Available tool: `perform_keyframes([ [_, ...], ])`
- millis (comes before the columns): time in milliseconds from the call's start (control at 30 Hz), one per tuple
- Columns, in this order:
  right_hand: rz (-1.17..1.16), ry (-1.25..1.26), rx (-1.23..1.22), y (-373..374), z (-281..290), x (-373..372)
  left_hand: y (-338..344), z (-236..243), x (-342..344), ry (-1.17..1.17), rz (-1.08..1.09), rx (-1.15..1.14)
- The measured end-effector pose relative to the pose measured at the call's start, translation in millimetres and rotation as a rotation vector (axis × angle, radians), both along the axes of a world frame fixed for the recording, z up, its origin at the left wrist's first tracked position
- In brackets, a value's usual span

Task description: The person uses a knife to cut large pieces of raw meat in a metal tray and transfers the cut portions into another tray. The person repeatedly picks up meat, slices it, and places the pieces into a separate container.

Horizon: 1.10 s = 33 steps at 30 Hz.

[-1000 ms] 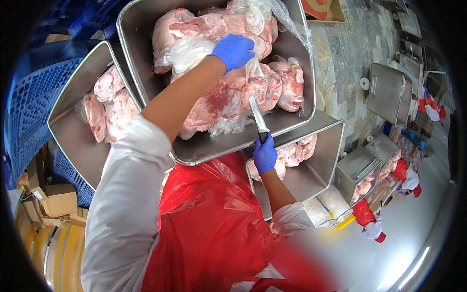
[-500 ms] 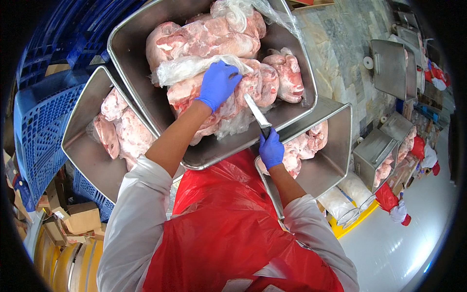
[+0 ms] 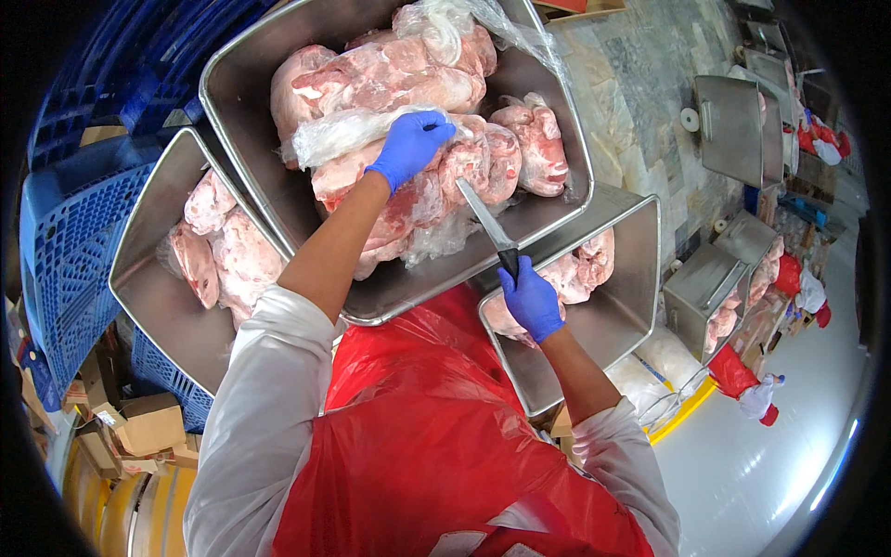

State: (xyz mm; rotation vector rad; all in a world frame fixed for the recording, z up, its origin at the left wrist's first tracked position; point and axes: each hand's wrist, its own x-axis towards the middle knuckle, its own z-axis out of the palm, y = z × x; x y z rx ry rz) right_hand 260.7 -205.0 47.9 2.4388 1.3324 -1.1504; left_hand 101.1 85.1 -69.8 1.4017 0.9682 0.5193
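My left hand [image 3: 408, 148], in a blue glove, has its fingers closed on crumpled clear plastic [image 3: 330, 136] lying across pink pieces of raw meat [image 3: 390, 74] in the large steel tub [image 3: 241, 116]. My right hand [image 3: 529, 297], also gloved in blue, grips the black handle of a long knife [image 3: 484, 215], whose blade points up and left, its tip at a lump of meat in the near row. Below my right hand a second steel tub [image 3: 613, 339] holds more meat [image 3: 580, 269]. Another tub [image 3: 162, 330] with meat [image 3: 246, 265] stands at my left.
Blue plastic pallets [image 3: 83, 251] and torn cardboard boxes [image 3: 148, 427] lie at the left. On the right are more steel bins [image 3: 729, 125], white sacks [image 3: 664, 357] and several co-workers [image 3: 752, 395] in red and white.
My left hand has come down from higher on the plastic, which now lies flatter across the meat. My right hand and knife have shifted slightly right. The whole view has shifted a little.
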Motion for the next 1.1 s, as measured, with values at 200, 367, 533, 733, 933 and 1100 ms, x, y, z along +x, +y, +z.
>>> perform_keyframes([
  [200, -0.111, -0.133, 0.091, -36.9, -93.6, -21.3, 4.6, -2.5, 2.8, -0.043, -0.008, -0.075],
  [367, -0.129, -0.135, 0.001, -29.1, -91.0, -18.7, 2.3, -6.5, -1.2, -0.13, 0.082, -0.202],
  [533, -0.093, -0.176, 0.062, -30.9, -99.8, -12.7, 4.9, -4.7, -2.0, -0.207, 0.207, -0.412],
  [733, -0.091, -0.182, 0.065, -21.0, -59.1, -12.1, -11.5, 15.7, -23.5, -0.052, 0.374, -0.158],
  [933, -0.079, -0.169, 0.098, -39.8, 31.8, 10.9, -60.6, 21.2, -89.1, 0.485, 0.219, 0.523],
  [1100, -0.039, -0.048, 0.399, -15.1, 107.2, 48.7, -89.5, 38.7, -80.3, 0.745, 0.048, 0.65],
])
